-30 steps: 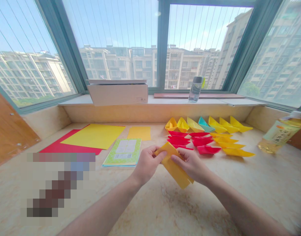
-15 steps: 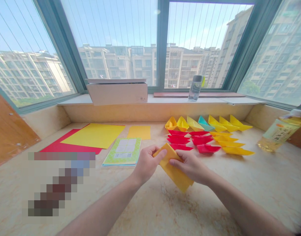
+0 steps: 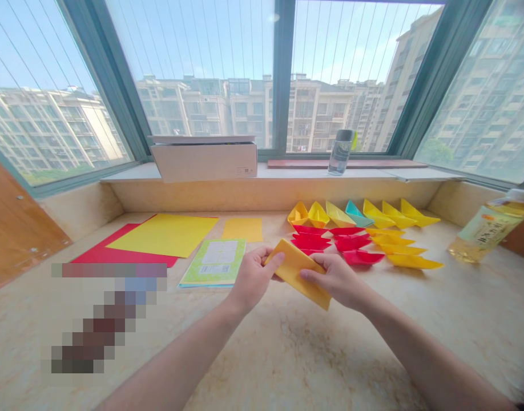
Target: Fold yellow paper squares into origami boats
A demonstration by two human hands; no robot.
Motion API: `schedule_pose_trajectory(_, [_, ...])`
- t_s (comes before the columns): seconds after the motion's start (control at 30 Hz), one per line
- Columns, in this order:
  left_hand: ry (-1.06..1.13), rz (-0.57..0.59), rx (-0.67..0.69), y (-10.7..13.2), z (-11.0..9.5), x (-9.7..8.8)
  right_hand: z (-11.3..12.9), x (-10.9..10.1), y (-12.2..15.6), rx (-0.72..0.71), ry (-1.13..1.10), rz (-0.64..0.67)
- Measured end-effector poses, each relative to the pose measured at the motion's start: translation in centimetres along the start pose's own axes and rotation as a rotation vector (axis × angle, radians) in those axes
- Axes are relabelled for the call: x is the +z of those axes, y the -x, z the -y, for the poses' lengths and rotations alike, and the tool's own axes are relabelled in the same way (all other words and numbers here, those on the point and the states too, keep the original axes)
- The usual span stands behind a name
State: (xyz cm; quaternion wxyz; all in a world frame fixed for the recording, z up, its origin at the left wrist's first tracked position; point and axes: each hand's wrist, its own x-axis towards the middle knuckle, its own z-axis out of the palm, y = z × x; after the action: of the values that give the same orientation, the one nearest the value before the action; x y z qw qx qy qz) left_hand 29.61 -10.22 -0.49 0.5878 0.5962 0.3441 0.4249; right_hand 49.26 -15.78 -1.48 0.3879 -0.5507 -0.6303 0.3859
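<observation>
A folded sheet of orange-yellow paper is held up over the counter between both hands. My left hand pinches its upper left corner, thumb on top and fingers underneath. On the other side my right hand grips the right edge, its thumb pressed on the face of the paper. The fingers behind the sheet are partly hidden. Just beyond the hands lie red paper boats, with orange-yellow paper boats to their right. Behind these stands a row of yellow paper boats with one teal paper boat among them.
At left lie a yellow sheet over a red sheet, a small orange-yellow sheet and a green booklet. A drink bottle leans at right. On the sill are a white box and a water bottle.
The orange-yellow paper's lower part has come up and the piece looks shorter and more compact. My right hand has shifted slightly up and to the right; both hands still hold the paper.
</observation>
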Motion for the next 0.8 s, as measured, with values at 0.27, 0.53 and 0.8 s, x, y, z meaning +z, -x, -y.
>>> schedule_pose_trajectory(0.27, [-0.026, 0.036, 0.008, 0.2, -0.4, 0.1, -0.1, -0.8, 0.0, -0.001, -0.006, 0.076])
schedule_pose_trajectory(0.53, [0.023, -0.044, 0.026, -0.1, -0.4, 0.0, 0.2, -1.4, -0.3, 0.009, -0.101, -0.057])
schedule_pose_trajectory(0.8, [0.003, 0.177, -0.02, 0.0, -0.5, -0.5, 1.0, -2.0, -0.1, 0.065, -0.053, -0.105])
